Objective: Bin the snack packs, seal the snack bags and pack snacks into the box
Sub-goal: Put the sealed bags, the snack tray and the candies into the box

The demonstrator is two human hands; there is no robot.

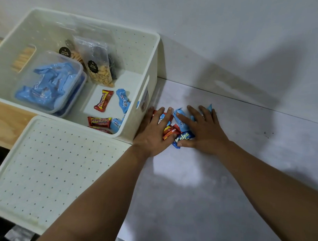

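Both hands lie palm down on a small heap of red and blue foil snack packs (179, 129) on the grey desk (215, 194). The left hand (154, 132) has its fingers spread and nearly straight over the red packs; the right hand (203, 129) does likewise over the blue ones, its thumb against a blue wrapper. Neither hand plainly grips anything. Just left of the left hand stands an open white perforated plastic box (147, 66), touching or almost touching its fingers. Inside the box lie more loose red and blue packs (103, 103), a clear bag of nuts with a black label (100, 71), and clear lidded tubs of blue packs (49, 82). The white perforated lid (53, 167) lies flat, nearer than the left hand.
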